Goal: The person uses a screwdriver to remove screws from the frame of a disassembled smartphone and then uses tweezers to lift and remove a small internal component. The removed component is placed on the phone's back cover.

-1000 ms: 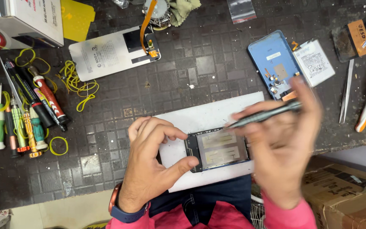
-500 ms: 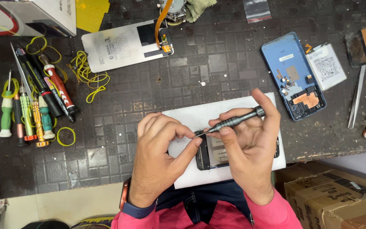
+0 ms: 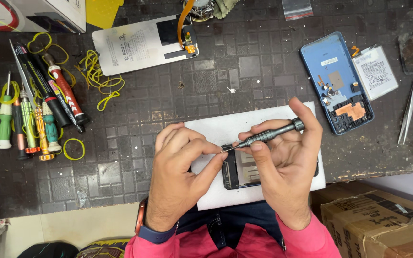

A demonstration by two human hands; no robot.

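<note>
My right hand [image 3: 285, 162] grips a slim grey precision screwdriver [image 3: 268, 135], its tip pointing left at the top left corner of an opened phone [image 3: 240, 171]. The phone lies flat on a white pad [image 3: 216, 131] at the table's near edge. My left hand [image 3: 180, 169] pinches its thumb and forefinger at the screwdriver's tip, right over that corner. Much of the phone is hidden under both hands.
A blue phone back housing [image 3: 335, 81] and a battery [image 3: 374, 71] lie at the right, with tweezers [image 3: 409, 112] beyond. A white phone panel [image 3: 139, 45] sits at the back. Screwdrivers [image 3: 29, 119] and yellow rubber bands [image 3: 99, 81] crowd the left. A cardboard box [image 3: 383, 224] stands below right.
My right hand has brought the screwdriver down from above the phone until its tip meets my left fingers at the phone's corner. My view has drifted slightly left.
</note>
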